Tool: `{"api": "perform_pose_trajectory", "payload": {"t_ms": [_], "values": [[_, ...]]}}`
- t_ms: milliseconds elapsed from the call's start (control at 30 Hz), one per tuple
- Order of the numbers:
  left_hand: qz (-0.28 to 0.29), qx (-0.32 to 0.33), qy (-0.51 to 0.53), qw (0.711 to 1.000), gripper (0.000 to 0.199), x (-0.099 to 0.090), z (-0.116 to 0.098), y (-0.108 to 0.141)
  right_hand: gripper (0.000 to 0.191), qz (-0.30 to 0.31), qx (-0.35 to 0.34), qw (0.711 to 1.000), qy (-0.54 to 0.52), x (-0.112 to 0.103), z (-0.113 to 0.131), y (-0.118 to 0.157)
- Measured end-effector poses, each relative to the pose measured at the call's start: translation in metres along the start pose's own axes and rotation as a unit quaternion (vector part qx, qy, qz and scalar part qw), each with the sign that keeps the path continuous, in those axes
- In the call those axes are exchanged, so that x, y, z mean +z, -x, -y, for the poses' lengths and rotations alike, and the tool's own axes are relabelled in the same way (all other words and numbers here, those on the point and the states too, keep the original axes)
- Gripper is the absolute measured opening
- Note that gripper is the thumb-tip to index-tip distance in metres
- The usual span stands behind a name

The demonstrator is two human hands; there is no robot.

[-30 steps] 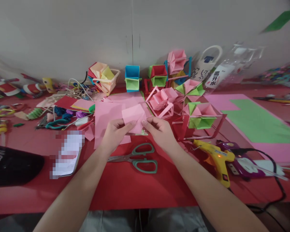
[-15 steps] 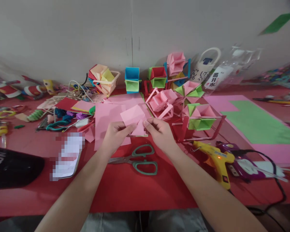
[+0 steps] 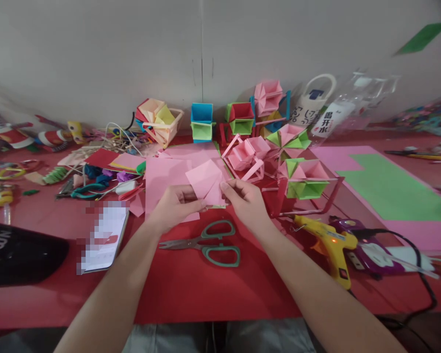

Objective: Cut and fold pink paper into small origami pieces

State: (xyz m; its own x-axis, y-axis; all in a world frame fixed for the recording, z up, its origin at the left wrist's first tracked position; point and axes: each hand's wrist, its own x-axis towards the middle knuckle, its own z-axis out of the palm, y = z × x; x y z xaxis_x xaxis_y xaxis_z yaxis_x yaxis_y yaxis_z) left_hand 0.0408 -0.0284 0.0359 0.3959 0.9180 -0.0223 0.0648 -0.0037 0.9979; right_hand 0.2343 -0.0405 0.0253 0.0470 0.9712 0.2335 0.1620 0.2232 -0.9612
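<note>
Here, my left hand (image 3: pixel 176 206) and right hand (image 3: pixel 245 200), nearly closed, pinch the squarish pink paper (image 3: pixel 205 179); it sits cornerwise between them, no clear long axis, beyond the green-handled scissors (image 3: pixel 196 242).

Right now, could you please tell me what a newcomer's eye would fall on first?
Probably the pink paper held between the left hand and right hand at the centre, with the scissors lower in view. Next might come the glue gun at the right, its light glowing, and the bright paper models along the back.
</note>
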Motion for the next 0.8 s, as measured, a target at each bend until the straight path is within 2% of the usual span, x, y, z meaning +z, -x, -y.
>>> {"api": "perform_pose_trajectory", "payload": {"t_ms": [67, 133, 233, 467, 567, 700, 800], "values": [[0.03, -0.003, -0.003, 1.0, 0.02, -0.0037, -0.0041, 0.0018, 0.029, 0.003, -0.002, 1.0, 0.004, -0.0005, -0.0005, 0.0], [0.036, 0.0, -0.003, 0.999, 0.02, -0.0056, -0.007, 0.0031, 0.031, 0.009, -0.005, 1.0, 0.005, -0.0011, -0.001, 0.0], [0.024, -0.009, 0.01, 1.0, 0.025, -0.0053, -0.0082, 0.0036, 0.031, 0.009, -0.001, 1.0, -0.003, -0.0016, -0.0017, -0.0003], [-0.002, -0.045, 0.109, 0.993, 0.031, -0.0068, -0.0022, 0.0012, 0.03, 0.009, 0.004, 1.0, -0.017, -0.0018, -0.0024, 0.0], [-0.002, -0.046, 0.092, 0.995, 0.029, -0.009, -0.0021, 0.0009, 0.029, 0.008, 0.002, 1.0, -0.018, -0.0016, -0.0017, 0.0003], [0.038, -0.077, 0.036, 0.996, 0.03, -0.0096, -0.0059, 0.0022, 0.031, 0.009, -0.009, 1.0, -0.004, -0.0012, -0.0006, 0.0008], [0.041, -0.075, 0.001, 0.996, 0.031, -0.007, -0.0065, 0.0025, 0.031, 0.011, -0.013, 1.0, 0.007, -0.001, 0.0004, 0.0014]]}}
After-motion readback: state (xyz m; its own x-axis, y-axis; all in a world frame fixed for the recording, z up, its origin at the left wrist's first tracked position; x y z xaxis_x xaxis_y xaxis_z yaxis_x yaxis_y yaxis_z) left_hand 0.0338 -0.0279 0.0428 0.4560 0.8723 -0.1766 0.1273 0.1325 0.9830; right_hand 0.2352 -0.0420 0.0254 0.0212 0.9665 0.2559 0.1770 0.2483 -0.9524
